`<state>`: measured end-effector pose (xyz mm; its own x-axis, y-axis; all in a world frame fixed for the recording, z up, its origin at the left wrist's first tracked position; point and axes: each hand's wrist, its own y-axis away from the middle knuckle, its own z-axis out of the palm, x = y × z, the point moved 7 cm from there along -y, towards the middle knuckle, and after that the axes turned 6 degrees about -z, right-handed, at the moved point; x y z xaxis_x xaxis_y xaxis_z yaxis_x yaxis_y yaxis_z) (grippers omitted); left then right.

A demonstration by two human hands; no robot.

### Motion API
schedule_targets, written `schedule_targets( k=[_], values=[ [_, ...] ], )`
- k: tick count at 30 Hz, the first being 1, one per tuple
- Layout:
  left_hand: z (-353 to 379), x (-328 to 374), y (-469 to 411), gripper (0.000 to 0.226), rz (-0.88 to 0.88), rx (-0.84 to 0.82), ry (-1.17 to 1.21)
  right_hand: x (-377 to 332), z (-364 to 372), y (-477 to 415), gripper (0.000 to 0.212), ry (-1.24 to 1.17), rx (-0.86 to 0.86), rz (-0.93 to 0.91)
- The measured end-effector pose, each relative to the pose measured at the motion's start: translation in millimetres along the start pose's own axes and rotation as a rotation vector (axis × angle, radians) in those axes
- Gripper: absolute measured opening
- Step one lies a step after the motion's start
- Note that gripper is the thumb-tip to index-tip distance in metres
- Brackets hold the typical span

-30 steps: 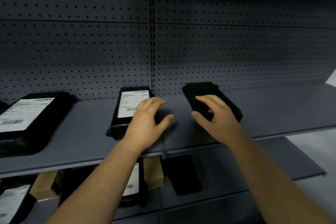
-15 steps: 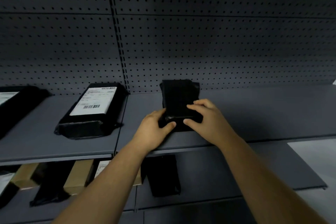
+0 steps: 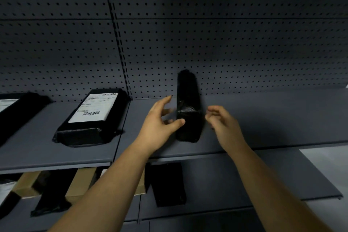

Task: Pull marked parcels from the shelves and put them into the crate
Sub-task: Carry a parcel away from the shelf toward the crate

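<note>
A black wrapped parcel (image 3: 188,100) with no label showing stands up on its long edge on the grey shelf (image 3: 273,118), between my two hands. My left hand (image 3: 158,126) is just left of it, fingers spread, with the thumb tip touching its near side. My right hand (image 3: 224,124) hovers just right of the parcel with loosely curled fingers, holding nothing. A black parcel with a white barcode label (image 3: 94,109) lies flat on the shelf further left. No crate is in view.
Another labelled black parcel (image 3: 17,111) lies at the far left edge. On the lower shelf are a flat black parcel (image 3: 167,184), brown cardboard boxes (image 3: 81,182) and more black parcels. A perforated back panel (image 3: 226,52) closes off the shelf behind.
Both hands were gripping the unlabelled parcel's near end as it lay flat. It has been tipped up onto its edge, and both hands have opened off it.
</note>
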<state>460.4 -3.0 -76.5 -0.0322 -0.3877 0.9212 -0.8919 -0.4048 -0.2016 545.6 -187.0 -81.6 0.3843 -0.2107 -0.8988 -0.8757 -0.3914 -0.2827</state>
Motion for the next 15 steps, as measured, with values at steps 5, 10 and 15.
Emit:
schedule_targets(
  k=[5, 10, 15],
  values=[
    [19.3, -16.0, 1.6, 0.056, -0.038, -0.042, -0.091, -22.2, 6.8, -6.5, 0.041, -0.016, -0.070, -0.039],
    [11.7, -7.6, 6.6, 0.059, 0.054, 0.050, -0.080, -10.5, 24.5, -10.0, 0.035, -0.248, -0.093, 0.066],
    [-3.7, -1.1, 9.5, 0.060, 0.146, 0.034, -0.215, 15.3, 22.6, 0.0, 0.030, -0.362, -0.074, 0.275]
  ],
)
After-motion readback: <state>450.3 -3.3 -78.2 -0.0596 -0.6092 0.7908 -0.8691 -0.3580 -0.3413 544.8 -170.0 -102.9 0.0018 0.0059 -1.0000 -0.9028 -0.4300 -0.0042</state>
